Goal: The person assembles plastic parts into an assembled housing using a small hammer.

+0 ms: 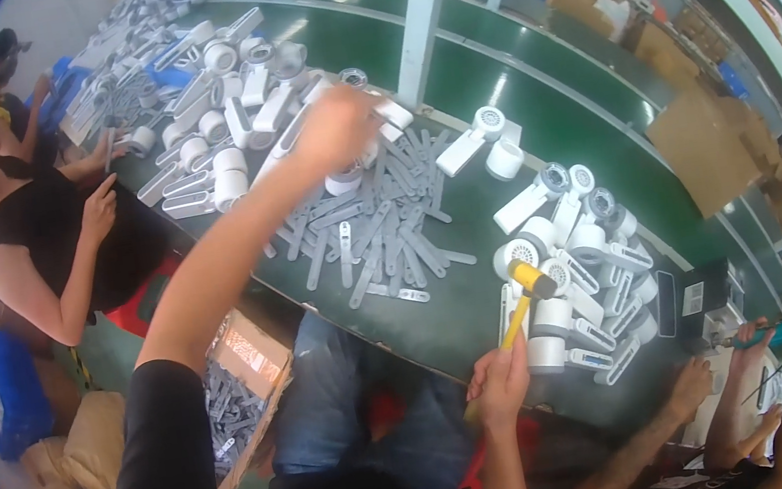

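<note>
My left hand [345,128] is stretched far across the table, over the near edge of a heap of white handheld fan bodies [275,110]. It is blurred and its fingers are hidden beneath it. White parts show right beside and below it, but whether it grips one cannot be told. In front of it lies a loose pile of flat grey plastic strips [390,235]. My right hand [503,382] is closed around the yellow handle of a mallet [532,281], held upright near the table's front edge. The mallet's yellow and dark head overlaps a cluster of white fans [576,262] on the right.
Two white fans [487,141] stand apart near the green conveyor [529,82] behind a metal post [424,22]. An open carton [250,352] of grey strips sits below left. Co-workers sit left and right; a hand at right holds a teal power tool [778,332].
</note>
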Available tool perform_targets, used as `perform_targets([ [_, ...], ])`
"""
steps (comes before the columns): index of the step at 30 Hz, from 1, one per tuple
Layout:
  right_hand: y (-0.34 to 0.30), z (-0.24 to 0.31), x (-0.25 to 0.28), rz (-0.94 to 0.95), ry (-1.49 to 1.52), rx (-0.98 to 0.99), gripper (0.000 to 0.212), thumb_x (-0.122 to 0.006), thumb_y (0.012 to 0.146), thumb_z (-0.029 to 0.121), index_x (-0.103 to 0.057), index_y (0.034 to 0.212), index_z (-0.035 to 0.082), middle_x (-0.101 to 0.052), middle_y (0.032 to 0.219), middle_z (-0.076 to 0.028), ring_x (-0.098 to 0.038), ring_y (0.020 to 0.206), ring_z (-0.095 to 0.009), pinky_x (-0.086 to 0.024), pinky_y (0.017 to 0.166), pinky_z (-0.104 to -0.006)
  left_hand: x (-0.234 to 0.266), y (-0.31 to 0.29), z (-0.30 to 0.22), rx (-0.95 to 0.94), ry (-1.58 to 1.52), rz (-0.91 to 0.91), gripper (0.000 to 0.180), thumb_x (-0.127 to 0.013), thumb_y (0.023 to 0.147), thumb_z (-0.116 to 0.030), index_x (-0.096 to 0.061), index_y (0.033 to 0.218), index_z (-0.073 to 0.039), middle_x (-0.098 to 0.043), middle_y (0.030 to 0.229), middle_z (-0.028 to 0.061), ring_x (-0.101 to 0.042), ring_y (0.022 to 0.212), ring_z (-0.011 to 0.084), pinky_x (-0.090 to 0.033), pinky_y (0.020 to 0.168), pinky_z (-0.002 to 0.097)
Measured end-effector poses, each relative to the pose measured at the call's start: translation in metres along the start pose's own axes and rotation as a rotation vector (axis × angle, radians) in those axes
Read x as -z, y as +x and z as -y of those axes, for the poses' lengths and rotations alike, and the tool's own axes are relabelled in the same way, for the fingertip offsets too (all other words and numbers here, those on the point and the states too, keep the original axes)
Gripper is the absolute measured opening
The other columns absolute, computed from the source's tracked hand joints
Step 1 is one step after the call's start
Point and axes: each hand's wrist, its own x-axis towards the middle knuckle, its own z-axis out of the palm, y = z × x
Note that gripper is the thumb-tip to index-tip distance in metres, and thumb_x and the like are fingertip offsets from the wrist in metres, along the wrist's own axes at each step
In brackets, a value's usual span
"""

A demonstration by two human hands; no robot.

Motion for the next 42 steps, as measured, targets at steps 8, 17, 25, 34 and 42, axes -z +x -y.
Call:
perform_targets([
  [8, 0.004, -0.01, -0.008, 0.05, 0.011, 0.026, 0.051, -0.041, 0.114, 0.017, -0.038, 0.162, 0.002, -0.059, 0.07, -0.005, -0.054, 0.049, -0.01, -0.046, 0.046, -0.0257, -0.137, 0.071, -0.057, 0.275, 0.2, 0.561, 0.066, -0.081, 0.077, -0.036, -0.063, 0.133, -0.007, -0.077, 0.113, 0.0206, -0.075, 0.107, 0.0383, -0.06, 0.094, 0.0481],
  [17, 0.007, 0.012, 0.006, -0.021, 0.187, -0.144, 0.041, -0.052, 0.112, 0.017, -0.053, 0.146, -0.005, -0.066, 0.082, -0.008, -0.05, 0.045, -0.008, -0.04, 0.04, -0.0244, 0.005, -0.042, -0.141, 0.634, -1.257, 0.426, 0.078, -0.078, 0.094, -0.01, -0.037, 0.161, -0.002, -0.067, 0.138, 0.0159, -0.063, 0.129, 0.0245, -0.047, 0.113, 0.04],
  [25, -0.003, 0.053, -0.019, 0.13, 0.262, -0.381, 0.039, -0.072, 0.101, 0.009, -0.06, 0.136, -0.003, -0.052, 0.062, 0.001, -0.04, 0.041, -0.007, -0.032, 0.038, -0.0253, 0.052, -0.192, -0.178, 0.596, -1.615, 0.438, 0.084, -0.081, 0.09, -0.006, -0.037, 0.162, -0.002, -0.053, 0.157, 0.0132, -0.051, 0.144, 0.0238, -0.037, 0.122, 0.0395],
  [34, -0.007, 0.014, -0.014, 0.072, -0.462, 0.039, 0.033, -0.081, 0.09, 0.008, -0.073, 0.121, -0.001, -0.075, 0.105, -0.012, -0.07, 0.091, -0.022, -0.054, 0.083, -0.034, 0.062, -0.222, -0.168, 0.269, -0.457, 0.241, 0.044, -0.084, 0.088, -0.019, -0.074, 0.131, -0.014, -0.065, 0.147, 0.0053, -0.051, 0.146, 0.0269, -0.028, 0.121, 0.0521],
  [42, -0.001, 0.012, 0.009, -0.054, 0.011, -0.054, 0.042, -0.068, 0.098, -0.002, -0.061, 0.139, -0.005, -0.066, 0.145, -0.012, -0.055, 0.049, -0.006, -0.042, 0.041, -0.0209, 0.068, -0.152, -0.078, 0.18, -0.11, -0.087, 0.021, -0.078, 0.091, -0.011, -0.078, 0.111, -0.005, -0.075, 0.113, 0.015, -0.069, 0.107, 0.0357, -0.054, 0.095, 0.0433],
])
